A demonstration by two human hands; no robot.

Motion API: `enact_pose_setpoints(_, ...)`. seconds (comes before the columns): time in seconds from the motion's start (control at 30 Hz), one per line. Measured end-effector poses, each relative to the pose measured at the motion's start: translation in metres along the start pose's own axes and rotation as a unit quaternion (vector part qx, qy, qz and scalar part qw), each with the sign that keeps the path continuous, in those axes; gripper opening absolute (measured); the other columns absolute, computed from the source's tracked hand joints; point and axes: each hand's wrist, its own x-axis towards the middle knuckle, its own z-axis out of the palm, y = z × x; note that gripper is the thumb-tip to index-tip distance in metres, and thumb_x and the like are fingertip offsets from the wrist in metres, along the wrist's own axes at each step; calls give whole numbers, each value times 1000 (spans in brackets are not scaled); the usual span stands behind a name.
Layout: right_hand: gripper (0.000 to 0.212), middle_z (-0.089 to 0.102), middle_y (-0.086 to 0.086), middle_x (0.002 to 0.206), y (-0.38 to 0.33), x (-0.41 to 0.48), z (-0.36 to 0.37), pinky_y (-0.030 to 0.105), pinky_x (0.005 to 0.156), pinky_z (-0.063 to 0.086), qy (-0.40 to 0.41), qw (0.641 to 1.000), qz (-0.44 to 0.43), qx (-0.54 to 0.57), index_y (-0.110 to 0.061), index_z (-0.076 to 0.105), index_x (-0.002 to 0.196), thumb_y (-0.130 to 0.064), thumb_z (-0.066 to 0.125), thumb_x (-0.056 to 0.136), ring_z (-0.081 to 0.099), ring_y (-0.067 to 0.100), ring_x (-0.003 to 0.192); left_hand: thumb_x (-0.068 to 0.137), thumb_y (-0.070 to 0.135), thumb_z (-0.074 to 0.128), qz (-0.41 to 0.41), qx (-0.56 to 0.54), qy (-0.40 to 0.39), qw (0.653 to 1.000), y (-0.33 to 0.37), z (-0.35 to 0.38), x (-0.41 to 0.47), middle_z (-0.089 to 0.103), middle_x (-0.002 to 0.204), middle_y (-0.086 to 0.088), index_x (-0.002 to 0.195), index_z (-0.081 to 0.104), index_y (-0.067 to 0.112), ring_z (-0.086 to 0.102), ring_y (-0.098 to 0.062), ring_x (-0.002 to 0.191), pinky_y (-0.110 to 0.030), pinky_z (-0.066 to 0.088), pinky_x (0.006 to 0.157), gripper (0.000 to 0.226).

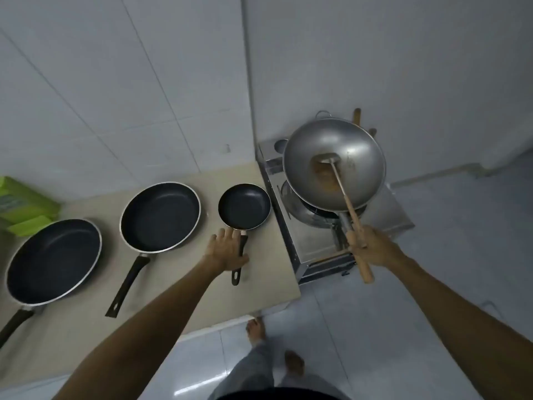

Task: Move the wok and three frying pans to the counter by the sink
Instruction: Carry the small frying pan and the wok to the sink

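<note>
A steel wok is tilted above the burner of a metal stove, with a spatula lying in it. My right hand is shut on the wooden handles of the wok and the spatula together. Three black frying pans lie in a row on the beige counter: a small one, a medium one and a large one. My left hand rests flat, fingers spread, on the small pan's black handle, without closing around it.
A green box sits at the counter's far left. White tiled walls stand behind the counter and stove. Another pan's rim and wooden handles show behind the wok. My bare feet stand on the pale floor tiles below.
</note>
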Motion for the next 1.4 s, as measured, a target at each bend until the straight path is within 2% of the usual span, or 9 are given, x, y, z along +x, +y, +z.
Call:
enact_pose_setpoints(0.23,86,40,26,153,10,7,28,57,109,42,34,995,82,44,-12,20,161,-39,68,96,47,43,136,86,52,60,-60,-91,-53,993,-6,45,21,55,129,-11,130,44,9,55,-32,116,-44,49,92,64)
enact_pose_setpoints(0.37,84,47,29,145,12,18,41,55,104,46,46,989,128,56,-7,26,157,-39,71,93,53,44,128,85,54,66,-83,-126,-84,985,-5,59,34,59,126,-10,131,41,11,61,-32,113,-44,52,88,68)
enact_pose_setpoints(0.53,88,47,30,143,17,29,48,53,102,45,53,987,138,57,-11,21,160,-42,70,93,53,45,127,89,27,69,-170,-296,-122,932,-6,76,50,64,116,-18,124,47,4,66,-39,104,-45,55,85,48)
enact_pose_setpoints(0.7,92,45,29,147,23,31,52,49,102,44,57,983,145,94,-10,16,162,-44,69,94,52,43,130,92,-3,57,-234,-635,-127,726,-2,87,58,58,87,-24,110,50,-4,59,-34,57,-52,56,65,19)
enact_pose_setpoints(0.87,96,55,22,142,22,44,51,33,92,44,85,952,181,231,-8,21,160,-55,68,91,58,30,115,101,32,43,-241,-782,-181,545,-3,72,70,48,66,-5,100,59,9,45,-18,41,-24,40,42,28)
enact_pose_setpoints(1.0,82,73,18,104,13,48,53,39,64,62,113,920,216,308,-20,35,145,-66,69,85,71,28,80,101,38,37,-217,-861,-190,420,-5,62,79,41,53,4,89,56,13,34,-10,33,-18,27,35,34)
enact_pose_setpoints(1.1,62,72,17,100,12,55,54,34,52,58,119,923,188,314,-17,45,128,-59,69,89,70,25,69,103,36,34,-211,-872,-182,402,-4,57,80,39,48,5,82,48,15,30,-7,29,-16,24,30,34)
enact_pose_setpoints(1.23,62,71,15,89,11,61,55,28,48,53,88,889,229,386,-3,64,111,-60,71,87,65,22,59,104,36,35,-207,-872,-169,409,-4,54,68,38,48,5,81,47,15,29,-7,29,-16,26,29,33)
enact_pose_setpoints(1.4,63,59,5,60,25,50,52,27,48,47,-102,837,248,476,-12,61,75,-74,57,86,54,17,48,103,36,36,-183,-870,-170,426,-6,42,50,37,49,5,83,48,15,29,-8,29,-17,27,29,31)
